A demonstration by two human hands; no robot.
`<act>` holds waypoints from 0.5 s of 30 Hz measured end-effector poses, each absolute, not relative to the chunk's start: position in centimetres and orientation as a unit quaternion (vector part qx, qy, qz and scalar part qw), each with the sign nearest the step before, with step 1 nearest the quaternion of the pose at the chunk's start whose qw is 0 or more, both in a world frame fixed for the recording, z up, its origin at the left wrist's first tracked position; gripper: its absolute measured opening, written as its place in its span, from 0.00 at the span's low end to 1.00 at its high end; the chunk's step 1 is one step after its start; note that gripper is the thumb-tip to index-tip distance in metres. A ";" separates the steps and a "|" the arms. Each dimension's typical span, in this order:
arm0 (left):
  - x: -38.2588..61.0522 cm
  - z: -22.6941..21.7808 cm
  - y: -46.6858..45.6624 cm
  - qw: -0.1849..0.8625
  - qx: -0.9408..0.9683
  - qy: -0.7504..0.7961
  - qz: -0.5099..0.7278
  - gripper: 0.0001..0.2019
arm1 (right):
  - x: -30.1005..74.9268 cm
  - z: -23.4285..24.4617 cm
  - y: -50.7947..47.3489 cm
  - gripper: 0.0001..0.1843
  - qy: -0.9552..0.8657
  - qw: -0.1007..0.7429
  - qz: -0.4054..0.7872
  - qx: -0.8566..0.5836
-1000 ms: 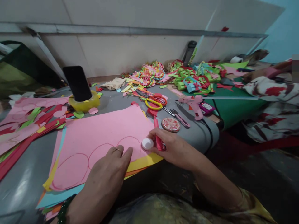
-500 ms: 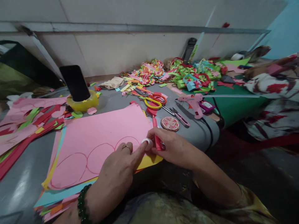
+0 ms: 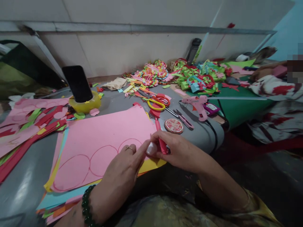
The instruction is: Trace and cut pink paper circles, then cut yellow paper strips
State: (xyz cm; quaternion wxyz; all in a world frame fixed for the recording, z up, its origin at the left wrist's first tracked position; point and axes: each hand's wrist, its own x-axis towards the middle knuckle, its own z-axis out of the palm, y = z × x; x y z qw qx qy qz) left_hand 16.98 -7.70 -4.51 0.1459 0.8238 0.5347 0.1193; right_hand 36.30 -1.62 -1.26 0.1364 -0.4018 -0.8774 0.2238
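Note:
My left hand (image 3: 124, 167) lies over a pink sheet (image 3: 97, 126) with red-drawn circles, its index finger stretched out to a small white round object (image 3: 151, 148). Between thumb and fingers, my right hand (image 3: 175, 146) grips a red pen (image 3: 162, 138), tilted with its upper end pointing away from me. Its fingertips also meet the white object, whose kind I cannot make out. Under the pink sheet are yellow, blue and other coloured sheets (image 3: 68, 198). The pen's lower tip is hidden by my fingers.
Beyond my right hand lie a round patterned disc (image 3: 174, 125), thread snips (image 3: 184, 119), scissors (image 3: 156, 104) and a pink glue gun (image 3: 197, 105). A phone (image 3: 77, 83) leans in a tape roll (image 3: 86, 105). Paper strips (image 3: 42, 126) lie left. A co-worker's sleeve (image 3: 274, 88) is at right.
The left index fingertip has shifted from on top of the white object to its upper edge, and more of the object shows. My right hand still grips the red pen.

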 end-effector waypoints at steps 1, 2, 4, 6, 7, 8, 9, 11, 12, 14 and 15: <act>17.0 -4.5 -7.7 0.139 0.826 0.535 0.112 0.28 | 36.3 -1.3 -1.6 0.17 -0.877 0.137 0.223 -0.404; 17.1 -4.5 -7.7 0.125 0.829 0.536 0.103 0.28 | 36.3 -1.2 -1.7 0.16 -0.875 0.137 0.224 -0.406; 17.3 -4.5 -7.6 0.090 0.836 0.535 0.076 0.28 | 36.3 -1.3 -1.8 0.14 -0.870 0.137 0.230 -0.414; 17.5 -4.6 -7.5 0.055 0.843 0.533 0.045 0.28 | 36.4 -1.3 -1.9 0.12 -0.865 0.139 0.236 -0.421; 17.6 -4.8 -7.5 0.037 0.846 0.531 0.034 0.28 | 36.4 -1.3 -1.8 0.11 -0.862 0.140 0.239 -0.424; 17.7 -4.9 -7.4 0.015 0.847 0.530 0.027 0.28 | 36.5 -1.3 -1.8 0.12 -0.860 0.141 0.242 -0.426; 17.8 -5.1 -7.3 -0.006 0.848 0.530 0.024 0.28 | 36.6 -1.2 -1.7 0.13 -0.858 0.145 0.244 -0.428; 17.9 -5.4 -7.2 -0.039 0.847 0.530 0.023 0.29 | 36.9 -0.9 -1.4 0.12 -0.854 0.165 0.248 -0.427; 18.0 -5.5 -7.1 -0.046 0.846 0.530 0.022 0.29 | 37.1 -0.6 -1.2 0.10 -0.851 0.185 0.250 -0.423; 18.2 -5.4 -7.1 -0.044 0.846 0.531 0.012 0.28 | 37.6 -0.1 -0.9 0.09 -0.837 0.236 0.270 -0.413; 18.3 -5.2 -7.2 -0.038 0.847 0.530 0.004 0.27 | 37.8 0.1 -0.7 0.11 -0.825 0.262 0.287 -0.409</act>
